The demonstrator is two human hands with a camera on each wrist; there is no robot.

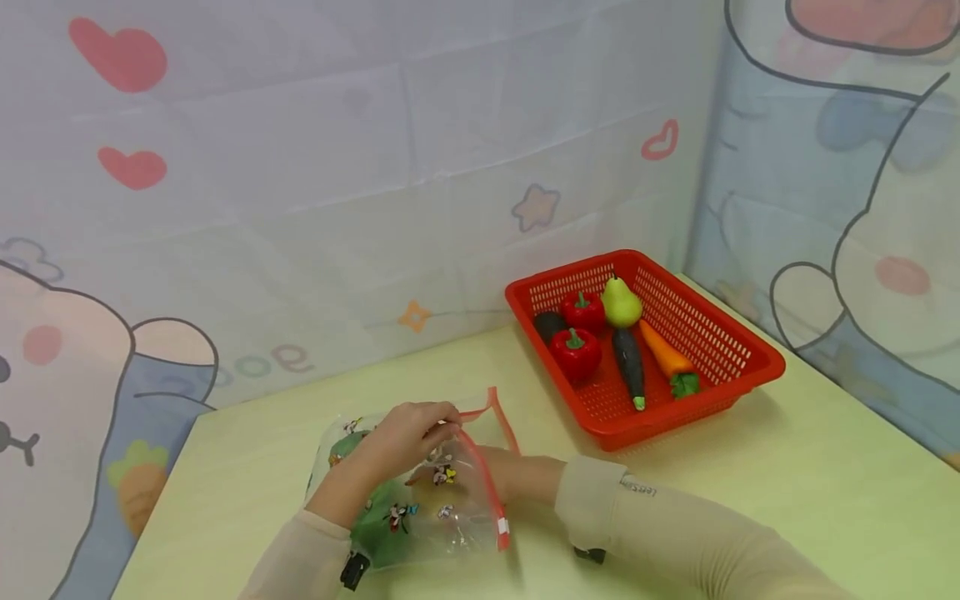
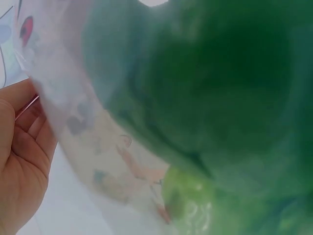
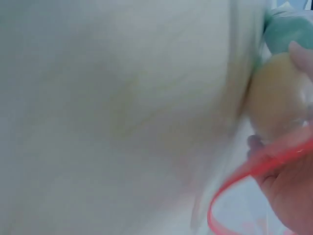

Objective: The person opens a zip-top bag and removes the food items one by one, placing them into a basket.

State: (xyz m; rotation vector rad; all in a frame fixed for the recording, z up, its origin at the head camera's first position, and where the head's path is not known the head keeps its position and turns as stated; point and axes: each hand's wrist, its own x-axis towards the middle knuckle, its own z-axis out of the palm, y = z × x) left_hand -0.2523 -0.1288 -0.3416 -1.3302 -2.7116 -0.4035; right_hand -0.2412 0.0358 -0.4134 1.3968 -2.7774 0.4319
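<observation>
A clear zip bag (image 1: 472, 533) with a red zip edge and small cartoon prints lies on its side on the table. My left hand (image 1: 408, 437) pinches the upper side of its mouth, and the edge is held up. Through that mouth reaches my right hand (image 3: 293, 191), inside the bag. Its thumb and fingers hold a tan, rounded piece of produce (image 3: 276, 95), whose kind is unclear through the blur. Deeper in the bag are a large green item (image 2: 220, 88) and a smaller yellow-green round one (image 2: 183, 191), both blurred by the plastic.
A red plastic basket (image 1: 765, 367) stands at the back right. It holds red bell peppers (image 1: 575, 354), a pear (image 1: 621, 304), a dark zucchini-like vegetable (image 1: 628, 362), a carrot (image 1: 667, 350) and a dark round item (image 1: 550, 325). A printed cloth (image 1: 300, 208) hangs behind the pale yellow table (image 1: 240, 475).
</observation>
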